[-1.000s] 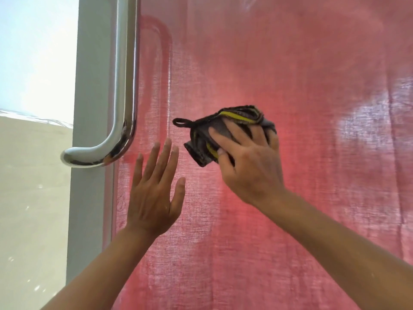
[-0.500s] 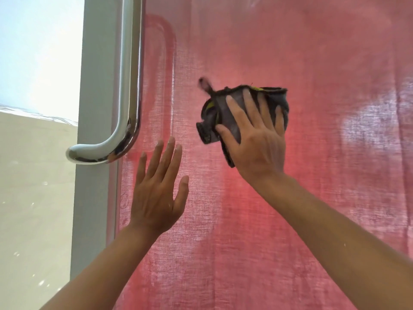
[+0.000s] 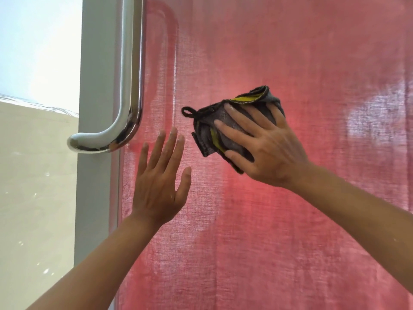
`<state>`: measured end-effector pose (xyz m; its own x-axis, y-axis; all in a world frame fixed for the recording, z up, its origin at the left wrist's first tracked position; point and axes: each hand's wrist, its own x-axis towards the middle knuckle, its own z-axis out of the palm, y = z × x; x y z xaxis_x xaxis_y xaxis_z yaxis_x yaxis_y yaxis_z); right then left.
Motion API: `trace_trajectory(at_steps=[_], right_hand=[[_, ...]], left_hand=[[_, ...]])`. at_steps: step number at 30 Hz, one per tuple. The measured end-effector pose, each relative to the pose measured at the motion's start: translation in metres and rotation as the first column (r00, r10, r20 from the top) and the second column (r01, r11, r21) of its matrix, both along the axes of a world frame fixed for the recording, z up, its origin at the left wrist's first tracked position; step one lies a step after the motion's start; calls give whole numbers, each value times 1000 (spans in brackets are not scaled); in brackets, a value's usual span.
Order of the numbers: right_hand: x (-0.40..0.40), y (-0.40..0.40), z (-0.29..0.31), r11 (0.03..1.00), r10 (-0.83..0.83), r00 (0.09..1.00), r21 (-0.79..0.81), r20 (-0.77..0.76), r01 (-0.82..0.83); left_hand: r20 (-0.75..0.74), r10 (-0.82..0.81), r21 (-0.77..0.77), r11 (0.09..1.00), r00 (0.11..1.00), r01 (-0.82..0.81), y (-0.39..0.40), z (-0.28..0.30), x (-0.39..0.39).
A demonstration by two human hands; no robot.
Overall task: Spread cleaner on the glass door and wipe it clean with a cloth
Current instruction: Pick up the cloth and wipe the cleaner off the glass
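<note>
right hand (image 3: 266,148): fingers spread flat, pressing the bunched cloth (image 3: 225,124) to the glass door (image 3: 290,52)
cloth: grey with yellow trim, under right fingers, hanging loop sticking out toward the left hand (image 3: 159,182)
left hand: flat and spread on the glass, holds nothing, just below-left of the cloth
door handle (image 3: 128,86): chrome bar, up-left of left hand, its curved end near the fingertips
curtain (image 3: 268,242): red fabric behind the pane
progress: wiping stage, likely mid-task; hazy patches far right of right hand look unwiped; no cleaner bottle in view
</note>
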<state>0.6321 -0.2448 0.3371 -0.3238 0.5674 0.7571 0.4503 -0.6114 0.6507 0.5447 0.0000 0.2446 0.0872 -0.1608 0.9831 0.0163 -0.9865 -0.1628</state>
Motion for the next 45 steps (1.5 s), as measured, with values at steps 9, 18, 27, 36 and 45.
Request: trace_trajectory(at_steps=[9, 18, 27, 36, 45], right_hand=[[-15, 55, -20, 929, 215, 977, 308, 1, -205], [-31, 59, -28, 928, 306, 937, 271, -169, -255], [-27, 74, -10, 861, 330, 936, 444, -120, -247], [-29, 81, 28, 811, 345, 924, 548, -167, -204], [-16, 45, 12, 938, 301, 953, 196, -44, -287]], left_hand=[[-6, 7, -8, 1000, 1000, -7, -1, -1, 0], [7, 3, -5, 1000, 1000, -3, -1, -2, 0], [15, 8, -4, 1000, 1000, -8, 1, -3, 1], [11, 12, -9, 1000, 1000, -12, 2, -5, 2], [4, 31, 31, 999, 1000, -31, 3, 0, -3]])
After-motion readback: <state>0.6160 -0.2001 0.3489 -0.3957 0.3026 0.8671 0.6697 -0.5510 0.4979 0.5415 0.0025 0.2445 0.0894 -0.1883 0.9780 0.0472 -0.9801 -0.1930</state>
